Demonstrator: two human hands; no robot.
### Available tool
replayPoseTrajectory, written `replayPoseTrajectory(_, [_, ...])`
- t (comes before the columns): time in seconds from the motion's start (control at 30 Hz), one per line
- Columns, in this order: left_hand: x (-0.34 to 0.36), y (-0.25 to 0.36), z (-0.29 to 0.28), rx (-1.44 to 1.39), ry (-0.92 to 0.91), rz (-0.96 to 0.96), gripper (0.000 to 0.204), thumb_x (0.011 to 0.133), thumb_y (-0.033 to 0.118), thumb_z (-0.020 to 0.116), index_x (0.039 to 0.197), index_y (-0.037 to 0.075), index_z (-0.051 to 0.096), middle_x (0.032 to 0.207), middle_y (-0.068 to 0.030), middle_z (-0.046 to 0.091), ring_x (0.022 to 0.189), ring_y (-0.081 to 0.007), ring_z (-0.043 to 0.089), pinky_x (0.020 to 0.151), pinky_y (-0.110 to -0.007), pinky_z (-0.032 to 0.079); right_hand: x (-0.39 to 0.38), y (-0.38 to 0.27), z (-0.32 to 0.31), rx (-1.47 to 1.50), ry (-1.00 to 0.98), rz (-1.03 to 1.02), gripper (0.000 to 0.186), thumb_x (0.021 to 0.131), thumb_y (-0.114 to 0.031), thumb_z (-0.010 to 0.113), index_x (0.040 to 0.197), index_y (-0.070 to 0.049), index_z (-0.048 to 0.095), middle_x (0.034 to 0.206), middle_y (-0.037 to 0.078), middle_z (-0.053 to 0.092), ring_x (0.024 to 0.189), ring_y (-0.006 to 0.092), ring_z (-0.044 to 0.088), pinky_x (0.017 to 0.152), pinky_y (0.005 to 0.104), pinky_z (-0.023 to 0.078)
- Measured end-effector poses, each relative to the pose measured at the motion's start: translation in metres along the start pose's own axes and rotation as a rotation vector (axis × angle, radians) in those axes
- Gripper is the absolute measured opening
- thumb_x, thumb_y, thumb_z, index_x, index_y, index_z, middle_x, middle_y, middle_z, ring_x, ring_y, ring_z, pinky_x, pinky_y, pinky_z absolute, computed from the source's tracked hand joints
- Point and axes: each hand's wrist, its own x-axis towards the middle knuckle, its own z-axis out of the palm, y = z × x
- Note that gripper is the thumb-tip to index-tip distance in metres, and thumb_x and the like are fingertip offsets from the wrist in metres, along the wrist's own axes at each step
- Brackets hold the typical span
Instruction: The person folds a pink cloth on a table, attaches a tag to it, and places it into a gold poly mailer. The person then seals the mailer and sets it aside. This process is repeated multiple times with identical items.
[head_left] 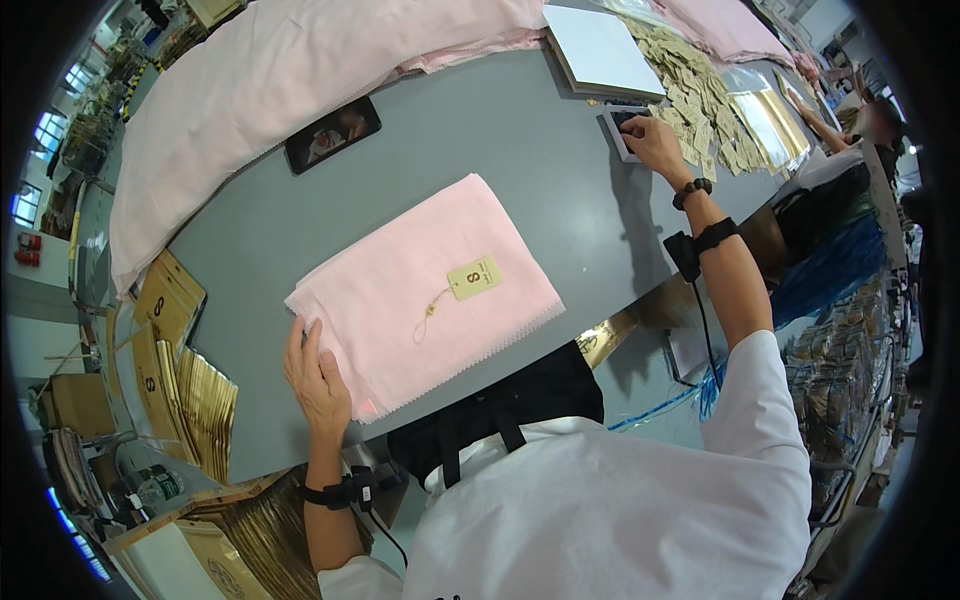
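Observation:
A folded pink cloth [390,275] with a zigzag-cut edge lies on the grey table in front of me. On top of it rests a tan hang tag [474,278] with a thin looped string [424,322]. My left hand [318,375] is at the cloth's left edge, fingers stretched out, holding nothing. Far to the right, my right hand [655,146] dips into a small white box [613,136] of tiny dark pieces. Its fingers are bent together at the tips; whatever they pinch is too small to name.
A pink fabric pile [300,70] covers the table's far side, with a phone [333,134] before it. A white stack [605,50] and scattered tan tags [690,95] lie far right. Gold packets [190,400] stand left. Another person's arm [815,120] shows far right.

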Motion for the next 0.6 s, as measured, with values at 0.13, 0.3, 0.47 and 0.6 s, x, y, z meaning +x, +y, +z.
replayPoseTrajectory(0.13, [0.001,0.0,0.0,-0.03,0.002,0.004,0.05,0.113,0.036,0.038,0.139,0.002,0.063,0.151,-0.0187,0.054,0.137,-0.039,0.05,0.116,-0.05,0.034,0.001,0.0,-0.003,0.045,0.053,0.078,0.025,0.09,-0.028,0.077,0.106,-0.01,0.082,0.086,0.01,0.079,0.077,0.0232,0.074,0.07,0.0366,0.057])
replayPoseTrajectory(0.3, [0.002,-0.001,-0.001,-0.034,0.004,0.016,0.051,0.113,0.037,0.037,0.139,0.002,0.064,0.151,-0.0185,0.055,0.135,-0.039,0.051,0.116,-0.05,0.034,-0.002,-0.001,-0.01,0.33,0.053,0.244,0.026,0.093,-0.029,0.076,0.106,-0.007,0.083,0.086,0.009,0.079,0.079,0.0148,0.076,0.071,0.0288,0.059])
replayPoseTrajectory(0.47, [0.001,-0.003,0.0,-0.076,0.033,0.013,0.046,0.112,0.032,0.042,0.138,0.001,0.064,0.149,-0.0203,0.055,0.134,-0.0388,0.051,0.114,-0.049,0.037,-0.016,-0.032,-0.015,0.754,0.163,0.256,0.025,0.096,-0.022,0.075,0.109,-0.002,0.081,0.092,0.005,0.079,0.079,0.0122,0.075,0.071,0.0262,0.059])
replayPoseTrajectory(0.6, [0.001,0.009,-0.007,-0.164,0.206,0.011,0.034,0.109,0.02,0.052,0.13,0.0,0.069,0.141,-0.0198,0.06,0.13,-0.0371,0.054,0.109,-0.046,0.043,-0.055,-0.095,-0.016,1.008,0.045,0.177,0.025,0.098,-0.02,0.076,0.113,0.0,0.079,0.095,0.006,0.077,0.079,0.0094,0.069,0.069,0.0227,0.054])
